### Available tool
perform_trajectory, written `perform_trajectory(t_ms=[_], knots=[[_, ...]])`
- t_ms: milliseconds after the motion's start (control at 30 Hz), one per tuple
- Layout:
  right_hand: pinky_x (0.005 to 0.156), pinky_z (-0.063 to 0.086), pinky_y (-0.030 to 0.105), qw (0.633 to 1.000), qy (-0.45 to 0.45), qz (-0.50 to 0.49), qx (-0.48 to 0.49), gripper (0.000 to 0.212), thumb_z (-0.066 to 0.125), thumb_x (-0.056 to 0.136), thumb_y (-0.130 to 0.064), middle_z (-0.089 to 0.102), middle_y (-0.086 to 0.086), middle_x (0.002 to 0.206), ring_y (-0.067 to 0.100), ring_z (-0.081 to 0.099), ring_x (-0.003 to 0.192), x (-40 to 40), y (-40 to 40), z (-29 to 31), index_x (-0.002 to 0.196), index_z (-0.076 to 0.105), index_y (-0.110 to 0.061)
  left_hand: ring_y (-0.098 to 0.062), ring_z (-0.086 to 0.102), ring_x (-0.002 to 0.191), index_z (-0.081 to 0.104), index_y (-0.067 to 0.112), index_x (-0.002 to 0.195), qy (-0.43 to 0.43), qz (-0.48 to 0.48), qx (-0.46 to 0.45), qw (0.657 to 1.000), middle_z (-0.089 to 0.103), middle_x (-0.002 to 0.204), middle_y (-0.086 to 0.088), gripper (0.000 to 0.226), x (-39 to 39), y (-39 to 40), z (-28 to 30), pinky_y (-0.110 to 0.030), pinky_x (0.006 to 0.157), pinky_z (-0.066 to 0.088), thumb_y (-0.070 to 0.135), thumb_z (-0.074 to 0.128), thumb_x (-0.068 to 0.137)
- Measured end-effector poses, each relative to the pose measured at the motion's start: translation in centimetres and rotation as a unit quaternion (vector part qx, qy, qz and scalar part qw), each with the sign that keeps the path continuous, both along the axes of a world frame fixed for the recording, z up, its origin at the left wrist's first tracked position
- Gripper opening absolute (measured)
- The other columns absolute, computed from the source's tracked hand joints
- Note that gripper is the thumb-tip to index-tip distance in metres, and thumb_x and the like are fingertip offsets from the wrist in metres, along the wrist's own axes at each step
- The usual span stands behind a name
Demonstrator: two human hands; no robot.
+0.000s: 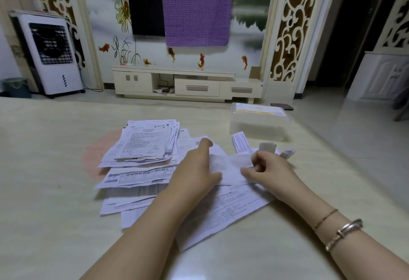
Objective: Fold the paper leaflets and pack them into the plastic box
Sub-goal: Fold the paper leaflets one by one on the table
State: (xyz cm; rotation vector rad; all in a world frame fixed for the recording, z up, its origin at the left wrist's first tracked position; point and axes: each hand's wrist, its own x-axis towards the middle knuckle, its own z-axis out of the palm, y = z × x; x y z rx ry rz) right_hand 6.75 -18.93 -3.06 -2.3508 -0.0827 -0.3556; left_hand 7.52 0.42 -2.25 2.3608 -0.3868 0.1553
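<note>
Holding the leaflet [230, 165] sideways: our right hand [271, 167] pinches the end nearer the box [259, 128], left hand [194, 169] presses flat on the far end.

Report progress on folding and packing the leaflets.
Done: a few folded leaflets lie beside the plastic box; its contents are unclear. In hand: left hand presses, right hand pinches a white leaflet. Remaining: the big unfolded pile.
</note>
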Motion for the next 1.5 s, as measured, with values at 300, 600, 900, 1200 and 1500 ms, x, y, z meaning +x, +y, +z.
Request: perform_trajectory(t_ms=[300,600,900,1200,1500], knots=[[0.077,0.042,0.027,0.969,-0.102,0.083,-0.211,0.018,0.062,0.083,-0.024,0.046,-0.010,0.096,0.011,0.047,0.096,-0.8,-0.2,0.4,0.093,0.048,-0.027,-0.015,0.051,0.100,0.064,0.025,0.103,-0.062,-0.103,0.093,0.988,0.050,0.101,0.006,0.018,0.4,-0.1,-0.1,-0.032,0.085,0.046,0.031,0.066,0.085],[0.086,0.045,0.024,0.976,-0.030,0.146,-0.160,0.011,0.061,0.087,-0.024,0.062,-0.020,0.098,-0.002,0.055,0.096,-1.4,-1.0,1.2,0.097,0.061,-0.029,-0.013,0.058,0.091,0.072,0.024,0.097,-0.074,-0.083,0.110,0.988,0.063,0.098,0.007,0.023,0.2,0.2,0.5,-0.038,0.082,0.050,0.038,0.055,0.092],[0.061,0.039,0.011,0.997,-0.022,0.038,-0.059,0.007,0.060,0.084,-0.022,0.062,-0.012,0.075,0.001,0.054,0.069,-0.7,-0.3,0.8,0.081,0.062,-0.027,-0.010,0.055,0.084,0.065,0.031,0.106,-0.076,-0.029,0.063,0.995,0.064,0.101,0.011,0.022,0.2,-0.2,0.2,-0.028,0.075,0.047,0.023,0.051,0.091],[0.083,0.044,0.023,0.980,-0.061,0.084,-0.169,0.016,0.062,0.085,-0.021,0.048,-0.011,0.104,-0.002,0.051,0.095,-0.8,-0.4,0.8,0.098,0.054,-0.026,-0.013,0.050,0.098,0.063,0.028,0.102,-0.094,-0.060,0.104,0.988,0.050,0.106,0.010,0.014,0.6,-0.1,-0.4,-0.036,0.082,0.048,0.025,0.060,0.089],[0.082,0.046,0.021,0.966,-0.024,0.149,-0.209,0.026,0.061,0.083,-0.025,0.061,-0.021,0.103,0.001,0.056,0.092,-1.8,-1.1,1.6,0.107,0.058,-0.033,-0.013,0.053,0.101,0.068,0.031,0.098,-0.090,-0.085,0.113,0.986,0.057,0.103,0.011,0.012,0.8,0.0,-0.5,-0.035,0.082,0.049,0.034,0.061,0.090]])
